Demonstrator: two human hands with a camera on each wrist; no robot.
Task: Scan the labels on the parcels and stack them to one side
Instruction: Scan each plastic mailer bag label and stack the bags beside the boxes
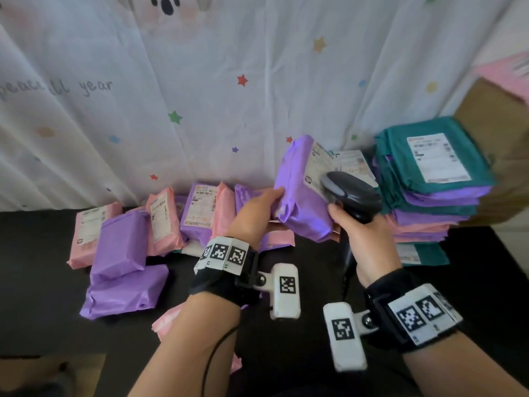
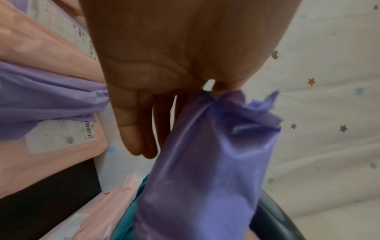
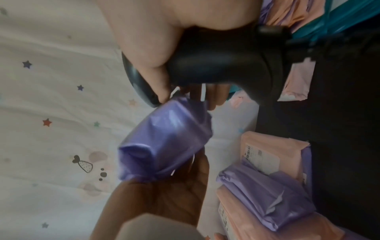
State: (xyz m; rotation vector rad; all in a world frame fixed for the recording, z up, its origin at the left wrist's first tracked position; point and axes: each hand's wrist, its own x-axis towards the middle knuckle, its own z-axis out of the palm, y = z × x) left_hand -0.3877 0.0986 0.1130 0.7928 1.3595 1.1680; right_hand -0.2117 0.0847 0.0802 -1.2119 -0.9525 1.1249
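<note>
A purple parcel with a white label is held tilted above the black table. My left hand grips its left end; the same parcel fills the left wrist view below my fingers. My right hand grips a black barcode scanner, whose head lies over the label. The right wrist view has the scanner handle and the parcel below it. A stack of teal, purple and pink parcels stands at the right.
Several pink and purple parcels lie and lean along the table's back left, against a white star-print curtain. A cardboard box stands behind the stack. A black cable hangs from the scanner.
</note>
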